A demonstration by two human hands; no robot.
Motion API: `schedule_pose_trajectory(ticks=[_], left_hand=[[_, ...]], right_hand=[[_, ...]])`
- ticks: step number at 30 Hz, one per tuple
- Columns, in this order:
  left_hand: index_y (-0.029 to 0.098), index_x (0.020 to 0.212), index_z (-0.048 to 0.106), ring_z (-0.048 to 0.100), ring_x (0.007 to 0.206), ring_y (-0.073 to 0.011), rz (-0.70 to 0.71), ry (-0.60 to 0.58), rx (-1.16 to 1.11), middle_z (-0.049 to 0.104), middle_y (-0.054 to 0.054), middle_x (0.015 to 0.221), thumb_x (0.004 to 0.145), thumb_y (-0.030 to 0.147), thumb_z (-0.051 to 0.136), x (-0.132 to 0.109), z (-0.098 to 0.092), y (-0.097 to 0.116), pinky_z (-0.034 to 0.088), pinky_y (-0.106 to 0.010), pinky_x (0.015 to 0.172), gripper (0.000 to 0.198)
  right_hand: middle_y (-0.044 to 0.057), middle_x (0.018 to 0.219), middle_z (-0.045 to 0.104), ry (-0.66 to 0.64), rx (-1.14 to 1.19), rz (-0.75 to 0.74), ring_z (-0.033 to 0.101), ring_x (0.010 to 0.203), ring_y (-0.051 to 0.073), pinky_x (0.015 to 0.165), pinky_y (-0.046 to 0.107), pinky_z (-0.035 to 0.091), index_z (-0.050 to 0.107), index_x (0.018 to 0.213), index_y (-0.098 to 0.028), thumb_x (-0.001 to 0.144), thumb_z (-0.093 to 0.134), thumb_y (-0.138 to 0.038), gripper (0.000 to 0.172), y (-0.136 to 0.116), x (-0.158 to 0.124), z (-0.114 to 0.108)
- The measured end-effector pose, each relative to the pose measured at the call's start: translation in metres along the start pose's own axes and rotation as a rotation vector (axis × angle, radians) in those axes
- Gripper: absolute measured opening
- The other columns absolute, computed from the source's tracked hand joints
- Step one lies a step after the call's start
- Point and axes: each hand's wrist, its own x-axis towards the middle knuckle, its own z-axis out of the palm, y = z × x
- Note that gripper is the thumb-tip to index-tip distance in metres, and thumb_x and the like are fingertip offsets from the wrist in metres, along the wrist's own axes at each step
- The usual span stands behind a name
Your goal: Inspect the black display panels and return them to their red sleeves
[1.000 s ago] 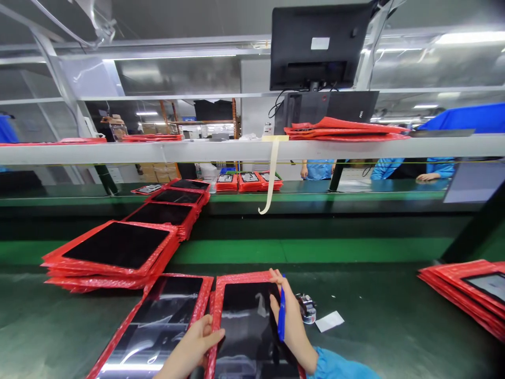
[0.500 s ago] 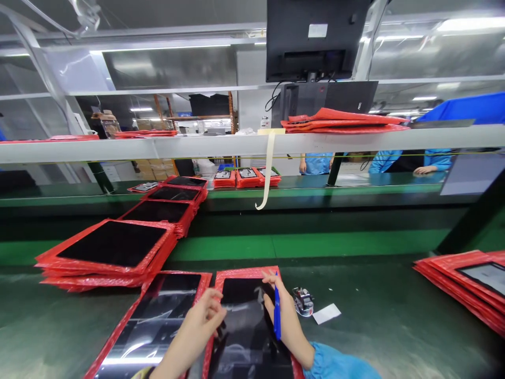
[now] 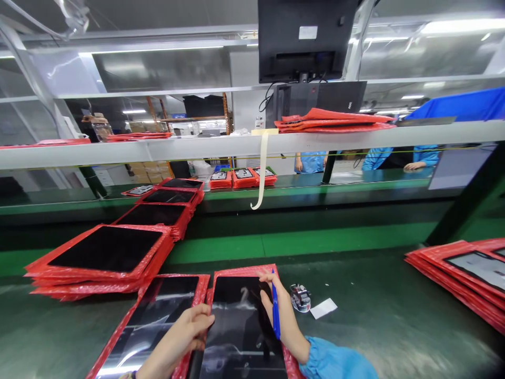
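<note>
A glossy black screen panel (image 3: 242,316) lies on a red bubble-wrap sleeve (image 3: 246,271) in front of me. My left hand (image 3: 193,326) pinches the panel's left edge, thumb on top. My right hand (image 3: 282,313) is at its upper right side, with a blue pen (image 3: 275,310) tucked along the fingers and the fingertips at the panel's edge. A second black panel (image 3: 158,310) lies on its own red sleeve to the left, partly covered by my left forearm.
Stacks of red sleeves with panels (image 3: 110,250) stand at left, another sleeve stack (image 3: 453,268) at right. A tape dispenser (image 3: 300,298) and a white paper slip (image 3: 323,308) lie right of my hand. A tape strip (image 3: 262,168) hangs from the shelf. Co-workers' hands show beyond.
My left hand has moved left and down, closing on the panel's left edge. My right hand stays at the right edge with the pen. The view has shifted slightly.
</note>
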Motion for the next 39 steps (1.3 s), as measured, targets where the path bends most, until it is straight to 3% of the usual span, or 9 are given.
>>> schedule_pose_trajectory(ticks=[5,9,16,20,26,29,33,36,39], left_hand=[[0.022,0.076,0.057,0.061,0.065,-0.0117,0.015,-0.015,-0.117,0.060,0.006,0.065,0.053,0.036,0.086,0.006,0.012,0.010,0.045,-0.021,0.063,0.040],[0.018,0.102,0.056,0.065,0.104,-0.0259,-0.068,0.027,-0.182,0.071,-0.009,0.101,0.054,0.029,0.082,0.007,0.014,-0.001,0.049,-0.033,0.087,0.056],[0.013,0.114,0.056,0.060,0.115,-0.0363,0.006,0.057,-0.204,0.076,-0.013,0.093,0.038,0.027,0.090,0.027,0.002,-0.017,0.043,-0.042,0.102,0.085],[0.019,0.120,0.059,0.050,0.127,-0.0349,0.089,0.138,-0.184,0.076,-0.008,0.101,0.035,0.034,0.091,0.029,-0.037,-0.016,0.029,-0.042,0.113,0.092],[0.020,0.145,0.034,0.048,0.124,-0.0464,0.038,0.365,-0.118,0.078,-0.003,0.082,0.022,0.053,0.087,0.021,-0.141,-0.012,0.032,-0.055,0.111,0.138],[0.018,0.147,0.030,0.054,0.118,-0.0457,0.003,0.345,-0.142,0.078,-0.006,0.090,0.031,0.052,0.087,0.007,-0.175,-0.008,0.042,-0.054,0.103,0.134],[0.027,0.139,0.042,0.065,0.108,-0.0364,-0.049,0.262,-0.173,0.078,-0.002,0.094,0.045,0.042,0.088,-0.008,-0.188,-0.005,0.057,-0.039,0.083,0.106],[0.034,0.104,0.067,0.068,0.102,-0.0322,0.005,0.288,-0.091,0.078,0.007,0.083,0.049,0.046,0.085,-0.005,-0.190,-0.005,0.053,-0.038,0.085,0.059],[0.031,0.074,0.070,0.065,0.105,-0.0316,0.060,0.368,0.009,0.077,0.009,0.076,0.049,0.044,0.083,0.002,-0.194,-0.001,0.045,-0.038,0.094,0.032]], right_hand=[[0.010,0.115,0.068,0.100,0.099,0.037,0.063,0.114,0.023,0.103,0.041,0.045,0.052,0.097,-0.024,0.088,0.049,-0.025,0.010,-0.014,0.003,-0.017],[0.012,0.125,0.065,0.145,0.085,0.097,0.058,0.121,0.027,0.108,0.046,0.038,0.058,0.107,-0.022,0.088,0.056,-0.043,0.029,-0.005,0.017,-0.067],[0.004,0.077,0.076,-0.065,0.031,0.246,0.070,0.074,0.023,0.070,0.033,0.054,0.073,0.081,-0.020,0.077,0.068,-0.050,0.031,0.022,0.019,-0.126],[0.003,0.068,0.074,-0.082,0.037,0.281,0.069,0.066,0.022,0.064,0.031,0.053,0.074,0.077,-0.018,0.074,0.072,-0.050,0.032,0.024,0.018,-0.122],[0.008,0.090,0.078,0.005,0.096,0.318,0.072,0.094,0.029,0.088,0.043,0.052,0.071,0.094,-0.020,0.073,0.070,-0.055,0.040,0.034,0.016,-0.116],[0.013,0.101,0.076,0.109,0.090,0.309,0.068,0.102,0.034,0.097,0.049,0.046,0.069,0.093,-0.019,0.068,0.072,-0.059,0.047,0.034,0.019,-0.114],[0.015,0.107,0.075,0.170,0.118,0.313,0.064,0.112,0.034,0.104,0.050,0.038,0.066,0.094,-0.020,0.078,0.061,-0.060,0.044,0.015,0.016,-0.111],[0.015,0.086,0.079,0.039,0.193,0.373,0.073,0.090,0.032,0.090,0.050,0.050,0.065,0.100,-0.019,0.085,0.049,-0.063,0.050,-0.007,-0.002,-0.103],[0.009,0.076,0.077,-0.169,0.371,0.439,0.074,0.068,0.027,0.067,0.041,0.056,0.053,0.116,-0.023,0.085,0.039,-0.071,0.059,-0.027,-0.025,-0.090]])
